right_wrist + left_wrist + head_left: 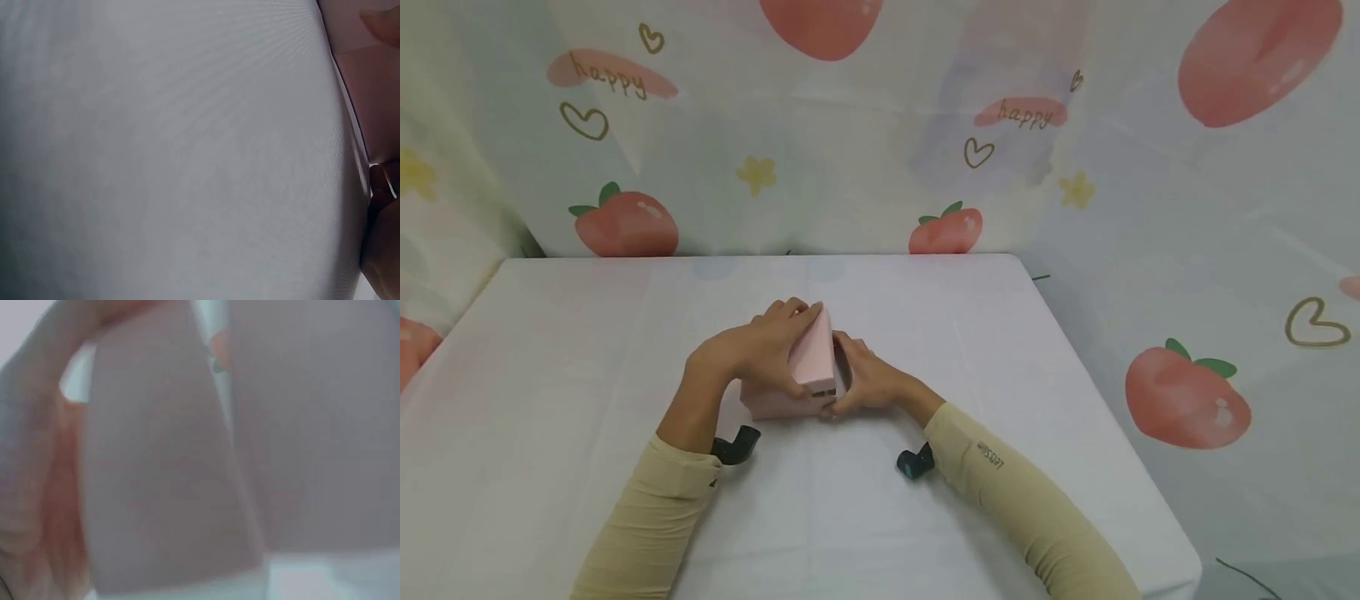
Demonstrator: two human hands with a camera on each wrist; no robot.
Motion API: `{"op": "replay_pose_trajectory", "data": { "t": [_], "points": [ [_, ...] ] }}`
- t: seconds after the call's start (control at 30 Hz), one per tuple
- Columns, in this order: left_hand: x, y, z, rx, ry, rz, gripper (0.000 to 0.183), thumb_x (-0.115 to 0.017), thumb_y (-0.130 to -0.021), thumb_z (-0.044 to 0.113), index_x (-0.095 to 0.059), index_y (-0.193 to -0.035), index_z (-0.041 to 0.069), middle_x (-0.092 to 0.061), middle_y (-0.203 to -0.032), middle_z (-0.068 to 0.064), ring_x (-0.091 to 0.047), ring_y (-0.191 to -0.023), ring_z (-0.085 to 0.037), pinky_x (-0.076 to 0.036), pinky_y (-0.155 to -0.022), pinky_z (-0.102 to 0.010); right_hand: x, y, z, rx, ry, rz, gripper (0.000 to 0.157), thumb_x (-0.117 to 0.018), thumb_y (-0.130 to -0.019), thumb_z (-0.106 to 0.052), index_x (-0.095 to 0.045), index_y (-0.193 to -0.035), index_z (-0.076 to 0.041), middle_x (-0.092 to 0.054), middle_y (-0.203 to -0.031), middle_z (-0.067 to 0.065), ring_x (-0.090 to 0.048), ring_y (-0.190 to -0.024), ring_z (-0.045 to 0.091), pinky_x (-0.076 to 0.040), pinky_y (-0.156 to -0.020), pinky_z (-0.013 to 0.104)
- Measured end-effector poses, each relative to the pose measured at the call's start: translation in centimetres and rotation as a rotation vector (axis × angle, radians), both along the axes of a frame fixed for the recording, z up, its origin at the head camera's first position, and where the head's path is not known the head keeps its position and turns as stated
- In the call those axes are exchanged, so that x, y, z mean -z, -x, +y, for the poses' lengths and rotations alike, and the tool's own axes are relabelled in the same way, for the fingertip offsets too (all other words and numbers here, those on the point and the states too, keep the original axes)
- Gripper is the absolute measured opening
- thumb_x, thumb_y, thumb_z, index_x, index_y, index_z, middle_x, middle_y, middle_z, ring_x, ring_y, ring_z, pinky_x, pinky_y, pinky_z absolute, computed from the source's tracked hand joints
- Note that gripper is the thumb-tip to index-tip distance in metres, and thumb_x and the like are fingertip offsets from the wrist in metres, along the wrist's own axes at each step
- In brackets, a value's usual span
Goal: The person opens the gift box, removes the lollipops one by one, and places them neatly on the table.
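Note:
A pink box (786, 405) stands near the middle of the white-covered table, its pink lid (815, 354) tilted up at an angle. My left hand (756, 348) grips the lid, thumb on the near side and fingers over the far edge. At the box's right side, my right hand (872, 377) holds it between thumb and fingers. The left wrist view shows two blurred pink panels (162, 462) with a wedge-shaped gap between them. In the right wrist view, a corner of the box (375, 94) shows beside the fingers (382, 240). What lies inside is hidden.
A white cloth (587, 375) covers the table, whose back edge meets a fruit-patterned curtain (850, 167). Dark wrist-mounted devices stick out beside the left sleeve (647, 508) and the right sleeve (1022, 500).

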State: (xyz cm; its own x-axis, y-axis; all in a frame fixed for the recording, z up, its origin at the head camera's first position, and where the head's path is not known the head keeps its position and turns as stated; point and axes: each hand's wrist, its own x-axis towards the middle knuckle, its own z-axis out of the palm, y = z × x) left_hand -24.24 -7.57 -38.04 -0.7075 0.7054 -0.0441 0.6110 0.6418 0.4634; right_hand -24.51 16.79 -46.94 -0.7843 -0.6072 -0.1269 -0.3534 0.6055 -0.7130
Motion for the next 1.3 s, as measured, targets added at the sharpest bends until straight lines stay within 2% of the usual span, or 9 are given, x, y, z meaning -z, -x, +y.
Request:
{"op": "replay_pose_trajectory", "data": {
  "t": [0.13, 0.27, 0.37, 0.5, 0.6, 0.73, 0.97, 1.2, 1.3],
  "points": [
    [-1.7, 0.0, -1.0, -0.007, -0.153, 0.008, 0.127, -0.091, -0.069, 0.044, -0.017, -0.166, 0.009, -0.028, -0.156, -0.010, -0.035, -0.133, -0.026, -0.045, -0.101, -0.049, -0.1, 0.0, -0.1, 0.003, -0.001, 0.002, 0.125, -0.095, -0.067, -0.042, -0.017, -0.163, -0.019, -0.034, -0.155, 0.004, -0.030, -0.140, 0.021, -0.031, -0.114, 0.045],
    [-2.6, 0.0, -1.0, 0.043, -0.187, 0.010, 0.127, -0.090, -0.072, 0.043, -0.012, -0.167, 0.011, -0.027, -0.156, -0.009, -0.033, -0.135, -0.025, -0.044, -0.102, -0.048, -0.1, -0.1, -0.1, 0.004, 0.004, 0.002, 0.119, -0.095, -0.069, -0.037, -0.021, -0.161, -0.021, -0.038, -0.151, 0.002, -0.032, -0.138, 0.022, -0.030, -0.115, 0.047],
    [-2.2, -0.1, -0.7, 0.039, -0.187, -0.015, 0.126, -0.090, -0.072, 0.041, -0.010, -0.167, 0.017, -0.027, -0.154, -0.010, -0.033, -0.133, -0.025, -0.046, -0.100, -0.047, 0.1, -0.1, 0.0, 0.005, -0.003, -0.010, 0.117, -0.094, -0.069, -0.036, -0.021, -0.160, -0.022, -0.038, -0.150, 0.001, -0.032, -0.137, 0.021, -0.030, -0.115, 0.047],
    [-1.5, -0.3, -0.8, 0.014, -0.192, -0.047, 0.124, -0.092, -0.072, 0.042, -0.012, -0.167, 0.033, -0.025, -0.154, -0.011, -0.033, -0.132, -0.026, -0.047, -0.096, -0.048, 0.3, -0.1, 0.0, 0.009, 0.000, -0.029, 0.120, -0.094, -0.069, -0.037, -0.018, -0.162, -0.023, -0.036, -0.153, 0.002, -0.031, -0.139, 0.021, -0.030, -0.114, 0.047],
    [-1.1, -0.3, -1.1, 0.010, -0.197, -0.032, 0.118, -0.092, -0.072, 0.048, -0.018, -0.165, 0.042, -0.022, -0.156, -0.011, -0.032, -0.133, -0.026, -0.049, -0.094, -0.048, 0.2, -0.2, 0.0, 0.008, 0.004, -0.034, 0.123, -0.094, -0.068, -0.038, -0.017, -0.162, -0.023, -0.035, -0.154, 0.001, -0.028, -0.142, 0.022, -0.028, -0.115, 0.048],
    [-1.2, -0.3, -1.5, 0.007, -0.232, 0.013, 0.112, -0.093, -0.071, 0.048, -0.027, -0.161, 0.042, -0.020, -0.158, -0.010, -0.033, -0.133, -0.026, -0.049, -0.092, -0.048, 0.1, -0.2, 0.0, 0.007, 0.002, -0.025, 0.124, -0.095, -0.068, -0.039, -0.016, -0.162, -0.022, -0.033, -0.156, 0.001, -0.027, -0.143, 0.023, -0.027, -0.116, 0.047],
    [-1.1, -0.2, -2.8, -0.013, -0.275, 0.067, 0.105, -0.092, -0.074, 0.042, -0.031, -0.159, 0.040, -0.025, -0.155, -0.008, -0.037, -0.130, -0.026, -0.050, -0.091, -0.049, 0.0, -0.2, 0.0, 0.030, -0.014, -0.032, 0.128, -0.094, -0.067, -0.044, -0.013, -0.163, -0.020, -0.031, -0.155, 0.008, -0.029, -0.141, 0.024, -0.030, -0.115, 0.048],
    [-0.5, -0.5, -4.7, -0.047, -0.275, 0.221, 0.104, -0.094, -0.068, 0.048, -0.037, -0.155, 0.039, -0.033, -0.153, -0.007, -0.028, -0.141, -0.029, -0.030, -0.104, -0.056, -0.1, -0.4, -0.1, 0.041, -0.011, -0.059, 0.131, -0.095, -0.066, -0.046, -0.011, -0.164, -0.021, -0.031, -0.154, 0.010, -0.031, -0.139, 0.026, -0.031, -0.113, 0.054],
    [-0.1, -0.7, -5.3, -0.065, -0.299, 0.207, 0.107, -0.095, -0.068, 0.043, -0.034, -0.156, 0.038, -0.029, -0.152, -0.007, -0.026, -0.141, -0.029, -0.040, -0.102, -0.056, -0.2, -0.4, -0.1, 0.044, -0.013, -0.067, 0.132, -0.095, -0.066, -0.046, -0.010, -0.164, -0.022, -0.030, -0.155, 0.012, -0.031, -0.140, 0.026, -0.031, -0.113, 0.054]
  ]
}}
